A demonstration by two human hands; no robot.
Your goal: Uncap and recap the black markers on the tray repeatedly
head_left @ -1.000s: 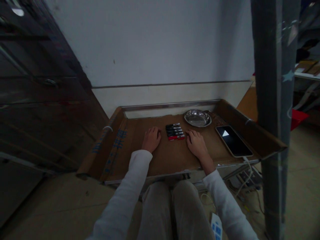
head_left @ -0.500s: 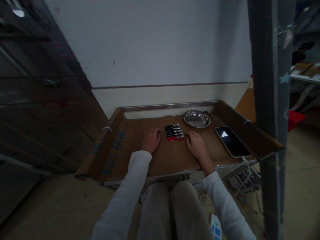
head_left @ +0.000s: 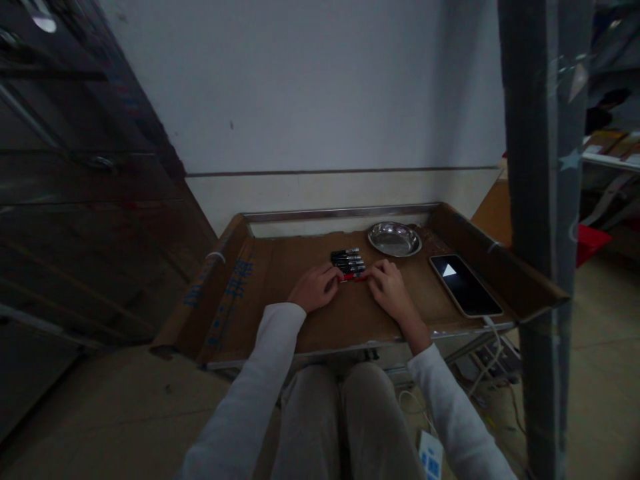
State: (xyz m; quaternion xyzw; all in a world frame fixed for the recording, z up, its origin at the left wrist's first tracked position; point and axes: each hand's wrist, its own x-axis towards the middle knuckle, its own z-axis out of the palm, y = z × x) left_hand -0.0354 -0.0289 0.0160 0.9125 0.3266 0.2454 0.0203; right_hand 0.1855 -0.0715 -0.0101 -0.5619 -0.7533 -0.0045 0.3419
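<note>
Several black marker pens (head_left: 347,257) lie side by side in a neat row on the brown cardboard. At the near edge of that row is a red marker pen (head_left: 353,276), lying crosswise in front of me. My left hand (head_left: 316,285) is at its left end, with fingers bent and closed on it. At the opposite end, the fingertips of my right hand (head_left: 387,287) pinch the red marker's tip. Both hands rest low on the board, and the fingers partly cover the marker's ends.
A shallow round metal dish (head_left: 395,239) stands behind my right hand. To the right lies a phone (head_left: 465,285) with a white cable (head_left: 493,347) hanging off the near edge. Raised cardboard flaps (head_left: 505,257) border the sides; a grey post (head_left: 543,220) rises at right.
My left hand has moved right and slightly nearer, up to the red marker's left end. My right hand has shifted slightly left onto its other end. The black markers look unmoved.
</note>
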